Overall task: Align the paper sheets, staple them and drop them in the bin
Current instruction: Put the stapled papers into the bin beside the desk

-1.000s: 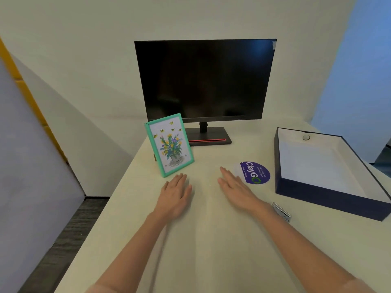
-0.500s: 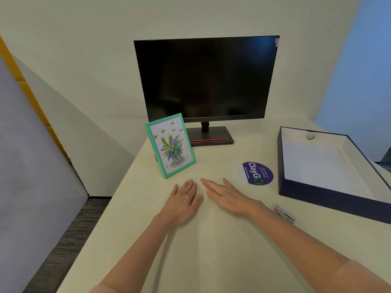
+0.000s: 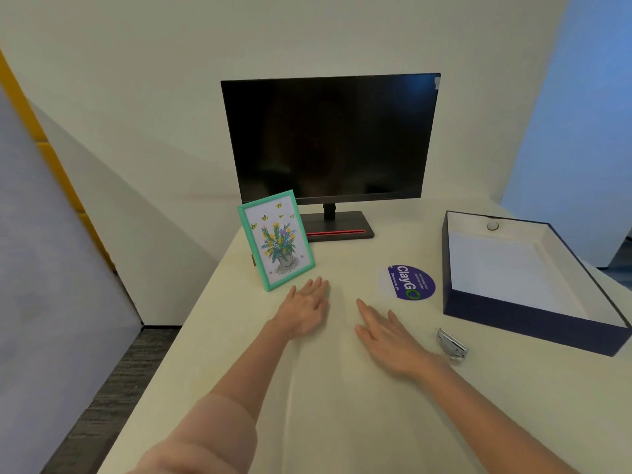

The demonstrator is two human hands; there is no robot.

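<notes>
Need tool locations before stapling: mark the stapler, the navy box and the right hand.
stapler [image 3: 452, 346], head view, on its metal top.
navy box [image 3: 519, 325], head view, on its front wall.
right hand [image 3: 393, 340], head view, back of the hand.

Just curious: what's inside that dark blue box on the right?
The dark blue box has a white lining and a small round object by its far wall. The near wall hides the closest strip of floor.

Soft, even light is filling the room.
Straight edges are bowing outward, and fine detail is smearing slightly throughout.
</notes>
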